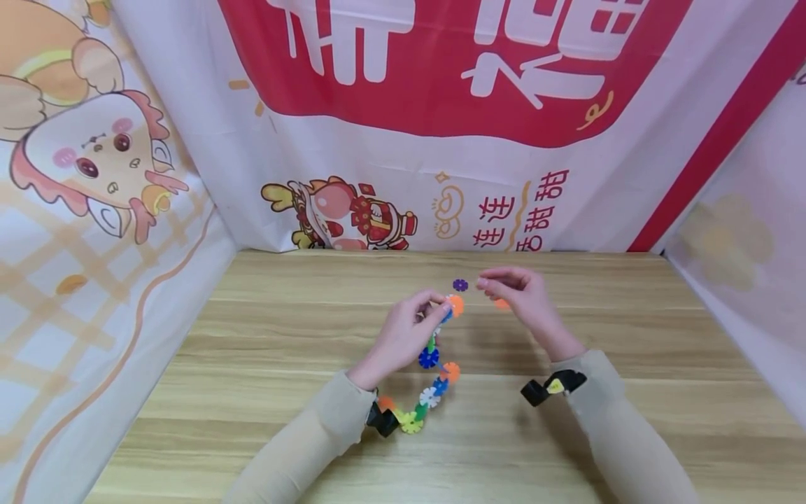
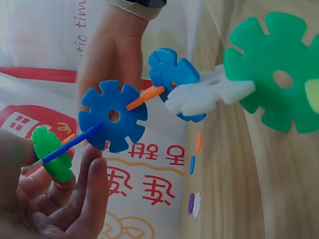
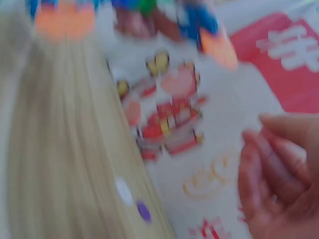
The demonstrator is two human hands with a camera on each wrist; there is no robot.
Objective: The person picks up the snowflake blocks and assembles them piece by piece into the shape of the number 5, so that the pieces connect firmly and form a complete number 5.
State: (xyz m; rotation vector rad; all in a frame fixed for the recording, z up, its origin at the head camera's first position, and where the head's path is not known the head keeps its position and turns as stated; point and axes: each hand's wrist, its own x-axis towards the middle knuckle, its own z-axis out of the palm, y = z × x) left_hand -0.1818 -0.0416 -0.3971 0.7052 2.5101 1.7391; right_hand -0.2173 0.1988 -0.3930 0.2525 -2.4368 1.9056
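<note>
My left hand (image 1: 409,332) pinches the upper part of a chain of slotted plastic flower discs, held above the table. In the left wrist view its fingers are at a green disc (image 2: 52,153), joined to a blue disc (image 2: 113,116). An orange disc (image 1: 455,305) sticks out past the fingertips. The chain hangs down through a dark blue disc (image 1: 429,358) and a white disc (image 1: 429,397) to a yellow disc (image 1: 412,423). My right hand (image 1: 519,290) is raised to the right, fingers loosely bent, with nothing between thumb and fingertips in the right wrist view.
Loose discs lie toward the back of the wooden table (image 1: 630,420): a purple disc (image 1: 460,285), a white disc (image 3: 123,190) beside it, an orange disc (image 1: 502,303) and a blue disc (image 2: 192,164). Printed cloth (image 1: 352,140) hangs behind and at both sides.
</note>
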